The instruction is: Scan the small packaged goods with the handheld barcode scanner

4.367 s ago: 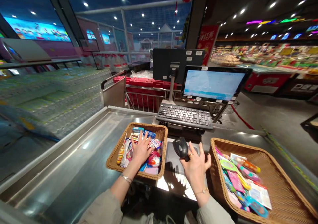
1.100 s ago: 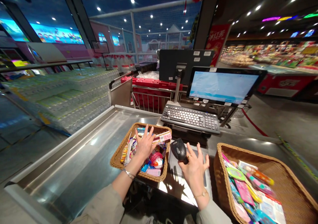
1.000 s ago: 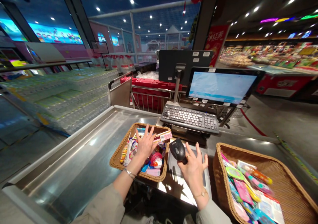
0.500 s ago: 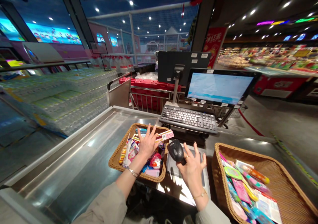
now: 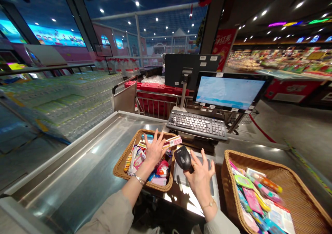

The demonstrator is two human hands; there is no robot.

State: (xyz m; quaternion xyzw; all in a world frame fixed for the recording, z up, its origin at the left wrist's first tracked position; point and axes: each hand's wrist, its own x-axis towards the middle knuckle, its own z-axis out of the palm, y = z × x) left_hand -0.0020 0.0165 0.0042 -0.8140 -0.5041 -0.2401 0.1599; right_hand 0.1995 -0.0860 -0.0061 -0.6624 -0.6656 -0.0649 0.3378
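Observation:
My left hand (image 5: 154, 151) is over the left wicker basket (image 5: 117, 165), fingers spread across a long, narrow package (image 5: 172, 142) that it holds. The package's right end, with a barcode and pink print, sticks out past the basket rim. Beneath lie small colourful packets and toys, among them a red and white round one (image 5: 163, 169). In my right hand (image 5: 201, 175) is a black handheld barcode scanner (image 5: 183, 158), gripped low between thumb and fingers while the other fingers splay out. Its head points toward the package.
A second wicker basket (image 5: 298, 189) with colourful packaged items stands at the right. Behind my hands are a black keyboard (image 5: 198, 124) and a lit monitor (image 5: 229, 90). The steel counter (image 5: 85, 171) has a raised edge at left. A shopping cart (image 5: 155, 104) stands beyond.
The scanner has tilted slightly and shifted a little to the left. My left hand and the package are almost unmoved.

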